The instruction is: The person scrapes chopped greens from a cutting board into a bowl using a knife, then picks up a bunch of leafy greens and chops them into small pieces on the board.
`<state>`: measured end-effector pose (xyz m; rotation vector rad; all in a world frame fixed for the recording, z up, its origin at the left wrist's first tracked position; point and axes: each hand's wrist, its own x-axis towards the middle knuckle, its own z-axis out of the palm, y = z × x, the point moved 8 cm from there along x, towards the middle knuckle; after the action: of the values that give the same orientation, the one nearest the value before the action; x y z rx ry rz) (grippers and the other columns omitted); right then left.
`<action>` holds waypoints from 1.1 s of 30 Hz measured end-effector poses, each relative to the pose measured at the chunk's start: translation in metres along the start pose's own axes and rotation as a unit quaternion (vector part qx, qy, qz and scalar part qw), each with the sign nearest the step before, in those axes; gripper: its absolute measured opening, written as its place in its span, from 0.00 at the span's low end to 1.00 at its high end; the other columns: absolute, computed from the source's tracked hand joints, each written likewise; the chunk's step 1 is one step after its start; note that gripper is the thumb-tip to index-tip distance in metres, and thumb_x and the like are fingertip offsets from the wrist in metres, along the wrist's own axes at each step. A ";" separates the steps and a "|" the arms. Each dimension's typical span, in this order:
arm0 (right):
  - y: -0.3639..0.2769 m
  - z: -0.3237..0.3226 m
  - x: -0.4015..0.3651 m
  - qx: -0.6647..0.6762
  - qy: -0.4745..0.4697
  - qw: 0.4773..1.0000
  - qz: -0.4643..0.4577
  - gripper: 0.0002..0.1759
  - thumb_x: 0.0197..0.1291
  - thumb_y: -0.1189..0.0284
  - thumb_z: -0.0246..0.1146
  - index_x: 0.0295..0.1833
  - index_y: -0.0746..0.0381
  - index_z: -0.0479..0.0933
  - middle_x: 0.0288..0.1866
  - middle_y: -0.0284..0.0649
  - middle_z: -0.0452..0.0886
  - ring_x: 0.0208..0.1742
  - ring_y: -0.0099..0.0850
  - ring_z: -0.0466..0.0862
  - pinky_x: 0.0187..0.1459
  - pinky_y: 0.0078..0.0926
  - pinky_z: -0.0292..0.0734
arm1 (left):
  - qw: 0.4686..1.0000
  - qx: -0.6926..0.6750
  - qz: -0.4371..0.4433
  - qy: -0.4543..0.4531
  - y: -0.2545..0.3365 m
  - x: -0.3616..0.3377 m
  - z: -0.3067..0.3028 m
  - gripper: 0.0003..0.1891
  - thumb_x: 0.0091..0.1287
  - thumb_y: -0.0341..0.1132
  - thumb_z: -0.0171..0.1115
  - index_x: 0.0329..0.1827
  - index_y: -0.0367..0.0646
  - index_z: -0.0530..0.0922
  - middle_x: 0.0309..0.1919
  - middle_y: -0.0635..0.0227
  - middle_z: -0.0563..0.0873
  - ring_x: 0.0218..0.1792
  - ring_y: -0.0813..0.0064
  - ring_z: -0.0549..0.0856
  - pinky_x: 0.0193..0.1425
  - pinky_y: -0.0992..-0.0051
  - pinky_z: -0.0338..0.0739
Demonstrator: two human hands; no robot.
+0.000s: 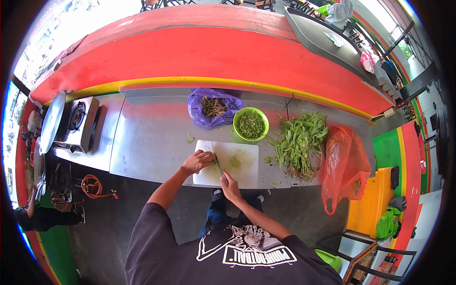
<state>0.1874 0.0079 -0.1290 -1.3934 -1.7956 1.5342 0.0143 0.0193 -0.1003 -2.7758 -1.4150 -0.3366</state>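
A knife (219,166) is in my right hand (231,187), its blade over the white cutting board (247,161). My left hand (198,162) rests at the board's left side with its fingers bent together beside the blade; greens show next to the blade, and what lies under the fingers is mostly hidden. A small heap of chopped greens (235,162) lies on the board to the right of the knife. Behind the board stands a lime-green bowl (266,127) full of chopped greens. To the right lies a bunch of leafy greens with roots (299,145).
A purple bag (195,110) holding root ends is behind the board. An orange-red plastic bag (344,164) hangs over the metal table's (152,137) right end. At the left is a gas stove (84,124). Another person (47,217) stands at far left.
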 end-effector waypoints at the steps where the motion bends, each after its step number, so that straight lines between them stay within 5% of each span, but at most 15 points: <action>1: 0.002 0.000 0.004 -0.007 0.012 0.999 -0.036 0.23 0.74 0.67 0.58 0.68 0.68 0.73 0.36 0.49 0.84 0.31 0.28 0.80 0.38 0.31 0.77 | 1.000 0.002 0.006 0.000 0.001 0.000 0.000 0.27 0.44 0.35 0.73 0.54 0.54 0.84 0.62 0.77 0.82 0.70 0.72 0.75 0.67 0.65 0.71; 5: 0.013 -0.001 0.008 -0.016 -0.009 0.999 -0.045 0.23 0.75 0.67 0.58 0.69 0.68 0.73 0.27 0.38 0.76 0.27 0.22 0.76 0.32 0.27 0.74 | 1.000 -0.013 -0.003 0.001 0.000 0.003 0.003 0.25 0.49 0.33 0.70 0.54 0.52 0.84 0.60 0.77 0.83 0.70 0.71 0.75 0.68 0.64 0.71; 12: 0.031 -0.020 -0.004 0.047 0.018 0.998 -0.030 0.23 0.75 0.66 0.58 0.69 0.67 0.73 0.26 0.38 0.75 0.25 0.23 0.74 0.31 0.27 0.73 | 0.996 -0.035 0.000 0.079 0.000 0.006 0.013 0.19 0.58 0.33 0.65 0.55 0.48 0.84 0.54 0.70 0.87 0.61 0.71 0.83 0.65 0.66 0.75; 14: 0.041 -0.025 -0.009 0.070 0.000 0.998 0.001 0.25 0.77 0.64 0.56 0.74 0.61 0.69 0.25 0.30 0.72 0.18 0.16 0.69 0.19 0.20 0.65 | 0.995 -0.048 -0.013 0.088 0.001 0.008 0.008 0.19 0.60 0.33 0.65 0.55 0.48 0.84 0.52 0.69 0.87 0.58 0.71 0.84 0.63 0.66 0.76; 17: 0.051 -0.038 -0.020 0.094 0.002 0.995 0.017 0.25 0.77 0.63 0.56 0.75 0.59 0.68 0.24 0.29 0.72 0.16 0.15 0.67 0.15 0.19 0.63 | 0.988 -0.095 -0.058 0.110 -0.002 0.007 0.015 0.16 0.63 0.33 0.65 0.55 0.47 0.84 0.50 0.68 0.88 0.53 0.70 0.86 0.61 0.66 0.77; 20: 0.049 -0.056 -0.035 0.108 0.003 0.992 0.065 0.26 0.76 0.65 0.58 0.72 0.65 0.70 0.23 0.32 0.72 0.23 0.20 0.73 0.27 0.25 0.71 | 0.972 -0.152 -0.110 0.142 -0.009 0.002 0.020 0.16 0.64 0.33 0.62 0.54 0.45 0.83 0.49 0.68 0.87 0.52 0.67 0.85 0.62 0.66 0.76; 33: 0.054 -0.077 -0.057 0.066 0.022 0.997 0.032 0.25 0.75 0.62 0.58 0.70 0.66 0.72 0.23 0.34 0.75 0.24 0.21 0.77 0.29 0.26 0.74 | 0.983 -0.084 -0.122 0.104 0.011 0.011 0.012 0.18 0.58 0.30 0.64 0.52 0.51 0.86 0.49 0.71 0.83 0.55 0.69 0.82 0.59 0.66 0.73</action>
<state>0.2964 -0.0074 -0.1359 -1.4225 -1.6065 1.6107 0.0317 0.0231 -0.1093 -2.5896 -1.7471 -0.7594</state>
